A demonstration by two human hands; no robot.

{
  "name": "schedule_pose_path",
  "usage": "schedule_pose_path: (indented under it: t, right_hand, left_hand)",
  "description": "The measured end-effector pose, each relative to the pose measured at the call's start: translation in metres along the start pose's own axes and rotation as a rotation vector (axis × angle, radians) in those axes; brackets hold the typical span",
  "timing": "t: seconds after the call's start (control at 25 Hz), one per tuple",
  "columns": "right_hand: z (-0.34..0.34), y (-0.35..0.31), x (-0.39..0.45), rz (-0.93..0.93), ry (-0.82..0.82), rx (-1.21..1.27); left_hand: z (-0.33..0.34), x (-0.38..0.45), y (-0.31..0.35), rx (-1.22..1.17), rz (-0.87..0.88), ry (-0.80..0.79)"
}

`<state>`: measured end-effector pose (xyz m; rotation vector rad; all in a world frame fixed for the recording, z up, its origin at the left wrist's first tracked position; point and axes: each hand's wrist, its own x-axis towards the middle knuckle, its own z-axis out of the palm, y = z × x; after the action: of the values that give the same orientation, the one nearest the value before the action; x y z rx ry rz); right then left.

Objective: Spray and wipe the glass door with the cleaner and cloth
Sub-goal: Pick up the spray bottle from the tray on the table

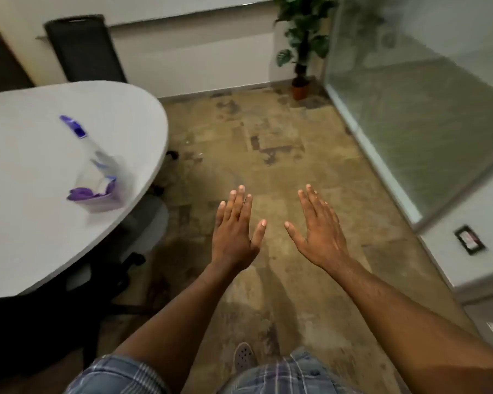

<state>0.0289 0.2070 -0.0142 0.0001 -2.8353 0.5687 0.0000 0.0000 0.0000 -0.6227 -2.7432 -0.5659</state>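
Observation:
A clear spray bottle with a purple nozzle and purple label stands tilted in the blurred view on the white round table at the left. I cannot make out a cloth. The frosted glass wall or door runs along the right side. My left hand and my right hand are held out flat over the floor in the middle, palms down, fingers spread, holding nothing. Both are well to the right of the bottle and apart from the glass.
A dark chair back stands behind the table, with chair legs under the table edge. A potted plant sits in the far corner beside the glass. A wall socket is low on the right wall. Brown mottled floor lies ahead.

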Motion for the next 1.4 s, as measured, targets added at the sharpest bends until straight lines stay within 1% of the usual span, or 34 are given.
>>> schedule_pose_path:
  t: [0.04,0.16,0.24,0.32,0.56,0.72,0.84,0.96,1.12,1.24,1.4]
  right_hand:
    - [0.012,-0.018,0.012,-0.023,-0.019,0.011]
    - [0.052,-0.079,0.056,-0.099,-0.081,0.049]
    - [0.075,-0.116,0.082,-0.163,-0.102,0.082]
    - [0.094,-0.145,0.101,-0.214,-0.132,0.110]
    - [0.138,-0.215,0.154,-0.359,-0.241,0.158]
    - [0.175,-0.249,0.201,-0.449,-0.342,0.188]
    - [0.205,-0.273,0.247,-0.519,-0.422,0.196]
    - [0.228,-0.297,0.289,-0.584,-0.483,0.188]
    - [0.259,-0.322,0.333,-0.681,-0.521,0.169]
    - [0.277,-0.340,0.357,-0.733,-0.565,0.162]
    - [0.297,-0.353,0.363,-0.776,-0.628,0.161]
  left_hand:
    - [-0.007,-0.001,-0.021,0.018,-0.039,0.006]
    - [-0.031,-0.004,-0.096,0.064,-0.149,0.088]
    - [-0.045,-0.008,-0.135,0.086,-0.219,0.097]
    - [-0.058,-0.014,-0.169,0.097,-0.296,0.106]
    - [-0.076,-0.023,-0.244,0.136,-0.498,0.161]
    - [-0.076,-0.017,-0.290,0.183,-0.616,0.127]
    - [-0.074,0.003,-0.329,0.215,-0.731,0.107]
    - [-0.075,0.029,-0.363,0.245,-0.829,0.061]
    - [-0.067,0.054,-0.400,0.277,-0.924,-0.036]
    - [-0.062,0.061,-0.420,0.281,-0.954,-0.113]
    - [-0.058,0.063,-0.444,0.275,-0.972,-0.175]
